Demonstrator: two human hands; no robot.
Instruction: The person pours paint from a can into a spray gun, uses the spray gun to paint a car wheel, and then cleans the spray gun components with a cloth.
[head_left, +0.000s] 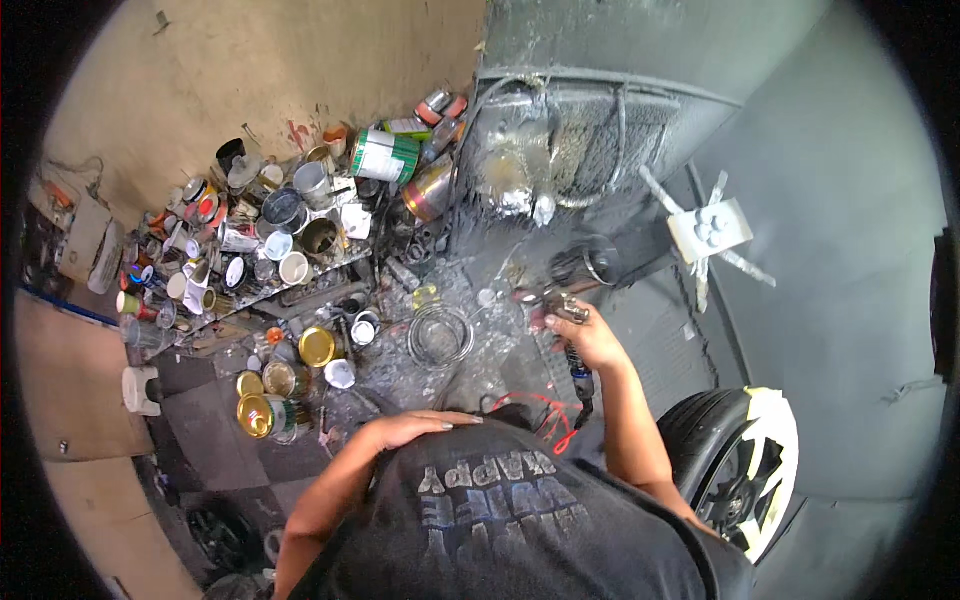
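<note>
A spray gun [575, 285] was gripped in the right hand [590, 335], the fingers wrapped tight around its handle and a dark cup seen at its top; a red hose [545, 415] was trailed down from the grip towards the floor; the gun was held just in front of the grey-coated car body [800, 200], near the taped-over patch [710, 230]. The left hand [415, 428] was laid flat and empty against the person's dark shirt, fingers spread. The panels were seen already covered in grey, and the wheel [745, 470] was masked in pale paper; coating was judged well advanced, though whether another pass was owed could not be told. A heap of paint cans [290, 230] was piled against the wall to the left; a wire coil [440, 335] was left on the spattered floor.
</note>
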